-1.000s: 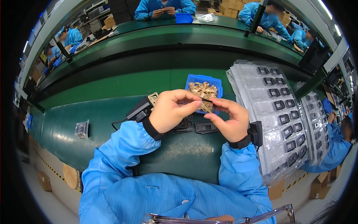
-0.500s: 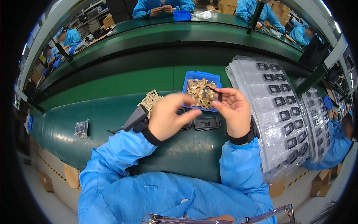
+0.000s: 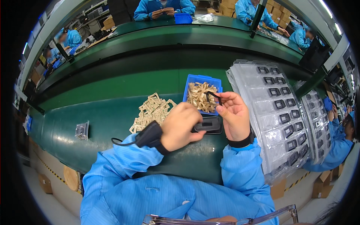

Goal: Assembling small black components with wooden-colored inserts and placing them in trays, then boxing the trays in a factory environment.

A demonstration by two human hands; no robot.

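A thin black rectangular plastic frame (image 3: 214, 95) is held up, tilted, above the near right edge of an open blue plastic bin (image 3: 186, 90). The right hand (image 3: 235, 116) pinches it between thumb and bent fingers, the palm turned inward and the wrist upright. The left hand (image 3: 182, 125) reaches in from the left, back of the hand up, slightly blurred, its fingers curled down and its thumb apart from them; whether they grip anything cannot be told. These fingers are beside a black oblong plastic case (image 3: 214, 124) lying on the green surface (image 3: 195, 157), and partly cover it. The blue bin, just beyond, is filled with small tan strips (image 3: 200, 93). Left of it lies a loose pile of cream-coloured rectangular frames (image 3: 152, 112) (many overlapping). To the right, stacked clear plastic trays (image 3: 258, 123) carry rows of black frames. Well to the left sits a small clear plastic packet (image 3: 81, 130). People in blue work across the way.
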